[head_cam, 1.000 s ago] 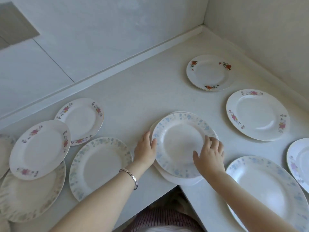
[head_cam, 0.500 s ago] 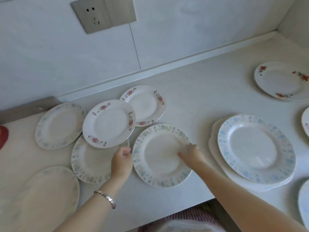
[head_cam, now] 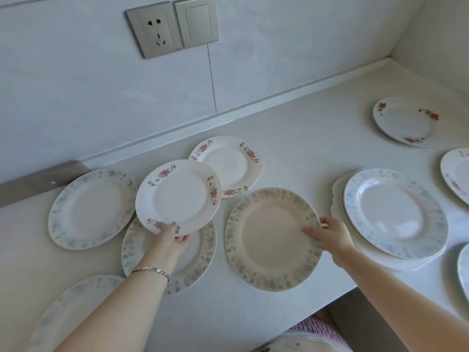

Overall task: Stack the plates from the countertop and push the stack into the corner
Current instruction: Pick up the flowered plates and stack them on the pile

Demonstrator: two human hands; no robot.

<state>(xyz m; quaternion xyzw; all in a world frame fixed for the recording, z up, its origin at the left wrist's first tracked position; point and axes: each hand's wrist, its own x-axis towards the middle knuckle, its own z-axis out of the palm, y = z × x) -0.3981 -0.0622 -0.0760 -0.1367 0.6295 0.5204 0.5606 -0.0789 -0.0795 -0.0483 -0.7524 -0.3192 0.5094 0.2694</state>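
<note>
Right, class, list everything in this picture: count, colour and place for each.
held pink-flowered plate: one, white, raised left of centre
resting pink-flowered plates: two, white, behind it and at the right edge
central leaf-rimmed plate: one, cream and grey-blue, centre
second leaf-rimmed plate: one, same colours, beneath the held plate
blue-flowered plates: three, white, far left, bottom left, topping the stack at right
wavy-edged plate: one, white, under that stack's top
red-flowered plate: one, white, far right
cut-off plate: one, pattern unclear, lower right edge
socket and switch: one each, grey, wall
countertop: white
bracelet: one, silver, left wrist
left hand: grips the held pink-flowered plate
right hand: grips the central leaf-rimmed plate's rim
</note>
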